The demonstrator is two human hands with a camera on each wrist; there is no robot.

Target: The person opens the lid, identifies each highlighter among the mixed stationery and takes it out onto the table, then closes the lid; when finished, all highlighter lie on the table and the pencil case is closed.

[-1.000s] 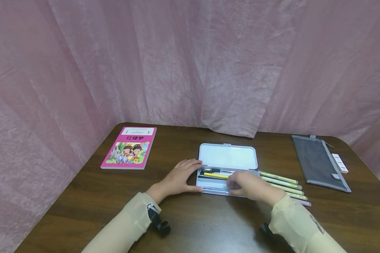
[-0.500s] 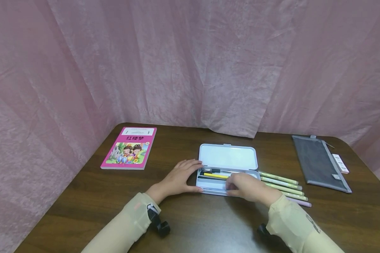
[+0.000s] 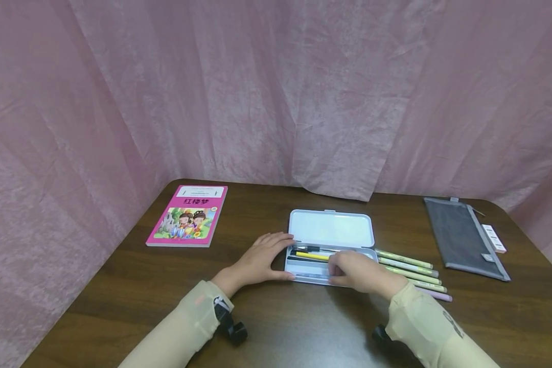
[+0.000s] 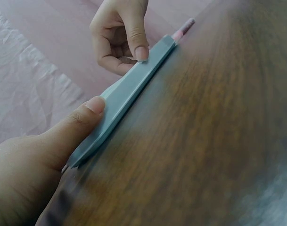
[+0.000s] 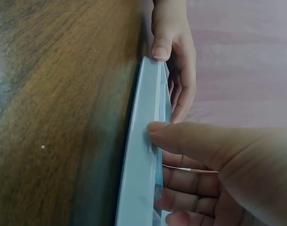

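Observation:
A pale blue pencil case (image 3: pixel 331 228) lies with its lid raised on the table. My left hand (image 3: pixel 259 258) holds its left end, thumb at the near edge and fingers at the far side. My right hand (image 3: pixel 361 273) reaches into the right half. In the right wrist view its thumb lies on the case's near rim (image 5: pixel 138 141), while its curled fingers touch a clear bluish strip (image 5: pixel 159 172) inside, apparently a ruler. Faint markings of the ruler (image 3: pixel 310 276) show along the front. A yellow pencil (image 3: pixel 313 255) and a black-ended pen (image 3: pixel 308 248) lie behind it. The right fingertips are hidden from above.
Several green, white and purple markers (image 3: pixel 414 273) lie right of the case. Farther right are a grey mesh zip pouch (image 3: pixel 462 237) and a small white box (image 3: pixel 494 238). A pink book (image 3: pixel 187 215) lies at the left. Pink curtains (image 3: pixel 276 102) hang behind the wooden table (image 3: pixel 257 327).
My right hand has shifted slightly left and lowered into the pencil case, and the bluish strip now lies nearer its front edge. The left hand stays in place.

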